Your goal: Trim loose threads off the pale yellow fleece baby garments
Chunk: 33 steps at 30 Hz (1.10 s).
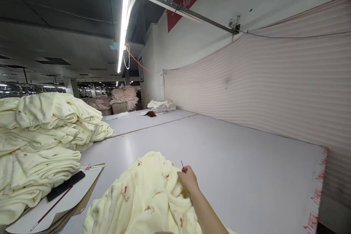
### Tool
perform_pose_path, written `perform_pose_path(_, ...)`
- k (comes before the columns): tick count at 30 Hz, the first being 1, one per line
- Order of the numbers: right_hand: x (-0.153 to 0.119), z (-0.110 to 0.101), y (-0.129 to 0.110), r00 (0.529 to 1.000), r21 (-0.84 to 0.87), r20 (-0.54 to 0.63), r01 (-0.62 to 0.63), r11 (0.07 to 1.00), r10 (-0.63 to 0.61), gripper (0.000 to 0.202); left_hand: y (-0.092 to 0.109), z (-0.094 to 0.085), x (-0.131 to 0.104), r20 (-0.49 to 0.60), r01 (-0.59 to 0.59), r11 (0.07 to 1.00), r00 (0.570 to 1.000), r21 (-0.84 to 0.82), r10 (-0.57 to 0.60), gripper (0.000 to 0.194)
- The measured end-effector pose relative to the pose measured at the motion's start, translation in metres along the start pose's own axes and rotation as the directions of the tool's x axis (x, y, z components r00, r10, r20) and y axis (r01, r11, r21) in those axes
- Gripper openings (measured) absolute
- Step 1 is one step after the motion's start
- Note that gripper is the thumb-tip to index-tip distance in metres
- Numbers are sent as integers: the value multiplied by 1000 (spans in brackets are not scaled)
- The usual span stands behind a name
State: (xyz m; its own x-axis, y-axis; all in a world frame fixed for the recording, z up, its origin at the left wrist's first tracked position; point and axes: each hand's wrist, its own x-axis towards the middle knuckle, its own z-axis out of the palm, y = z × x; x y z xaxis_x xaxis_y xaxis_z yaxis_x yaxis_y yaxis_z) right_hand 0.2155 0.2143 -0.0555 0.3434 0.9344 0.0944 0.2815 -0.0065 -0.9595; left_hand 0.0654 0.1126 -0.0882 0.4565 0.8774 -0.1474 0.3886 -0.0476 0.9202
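Note:
A pale yellow fleece garment [137,193] with small reddish animal prints lies bunched at the bottom centre, its rounded edge facing right. My right hand [189,180] is closed at the garment's upper right edge. A thin dark pointed tool [183,166] sticks up from its fingers; the rest of the tool is hidden. Of my left hand [163,232], only a sliver of skin shows at the bottom edge, against the garment, with the fingers out of sight.
Yellow garments [49,128] are piled high at the left. Beside them lie a black phone [65,185], a red pen [52,207] and papers [82,181] with a clip. White folded cloths [157,106] and a brown tuft [151,114] sit farther back on the pale table [233,164].

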Motion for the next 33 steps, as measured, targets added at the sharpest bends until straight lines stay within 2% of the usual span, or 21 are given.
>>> perform_pose_path(2, -11, -7, 1, 999, 60, 0, 44, 997, -44, 18, 5, -4, -5, -5, 52, 996, 999, 72, -52, 10)
perform_pose_path(3, -18, -11, -2, 996, 98, 5, 84, 992, -85, 16, 10, -6, -11, -62, 38, 992, 998, 121, -30, 13)
perform_pose_path(4, -27, -15, -8, 991, 137, 15, 132, 982, -136, 13, 17, -10, -17, -171, -13, 986, 984, 166, 42, 18)
perform_pose_path(5, -37, -19, -15, 981, 176, 31, 182, 967, -190, 11, 26, -14, -23, -313, -84, 971, 937, 223, 153, 25)
perform_pose_path(7, -58, -28, -31, 952, 241, 82, 267, 933, -294, 11, 48, -23, -35, -545, -206, 903, 739, 378, 397, 39)
perform_pose_path(8, -69, -32, -38, 935, 262, 115, 296, 918, -335, 12, 59, -27, -38, -577, -237, 866, 664, 440, 475, 45)
perform_pose_path(9, -80, -37, -43, 919, 274, 145, 319, 907, -367, 12, 70, -32, -41, -563, -254, 848, 654, 466, 505, 47)
perform_pose_path(10, -88, -41, -48, 904, 277, 172, 338, 900, -392, 12, 78, -35, -41, -527, -263, 849, 688, 459, 499, 45)
perform_pose_path(11, -96, -45, -51, 891, 272, 191, 355, 895, -411, 11, 84, -37, -41, -487, -270, 871, 742, 412, 460, 38)
perform_pose_path(13, -105, -53, -53, 880, 244, 189, 387, 889, -435, 13, 89, -39, -39, -440, -247, 941, 836, 233, 329, 23)
perform_pose_path(14, -108, -57, -53, 883, 227, 169, 398, 889, -439, 14, 88, -39, -38, -438, -221, 965, 860, 139, 261, 21)
perform_pose_path(17, -110, -66, -51, 902, 188, 86, 402, 896, -423, 17, 80, -33, -36, -446, -175, 984, 883, -32, 143, 24)
perform_pose_path(20, -112, -71, -50, 921, 208, 28, 374, 904, -388, 24, 75, -27, -38, -449, -188, 979, 884, -81, 132, 25)
perform_pose_path(22, -115, -73, -49, 930, 236, 30, 349, 907, -366, 26, 75, -25, -40, -470, -217, 974, 867, -57, 166, 23)
perform_pose_path(24, -118, -73, -50, 932, 244, 105, 314, 917, -347, 27, 76, -21, -42, -522, -287, 953, 801, 92, 292, 22)
perform_pose_path(25, -119, -73, -51, 926, 240, 171, 292, 926, -336, 29, 76, -19, -44, -544, -332, 921, 744, 203, 388, 23)
perform_pose_path(27, -122, -70, -53, 897, 253, 307, 244, 936, -317, 33, 75, -13, -45, -551, -410, 811, 596, 416, 584, 27)
perform_pose_path(29, -126, -65, -53, 865, 285, 396, 202, 937, -307, 27, 71, -8, -45, -532, -464, 709, 468, 532, 706, 31)
perform_pose_path(31, -130, -59, -50, 859, 323, 408, 181, 929, -309, 21, 66, -3, -45, -519, -492, 652, 397, 576, 757, 32)
perform_pose_path(32, -131, -56, -47, 868, 339, 390, 176, 924, -308, 21, 64, -2, -44, -520, -495, 645, 383, 583, 764, 33)
perform_pose_path(33, -133, -53, -44, 879, 357, 365, 170, 918, -305, 21, 61, -2, -43, -528, -482, 655, 389, 582, 755, 34)
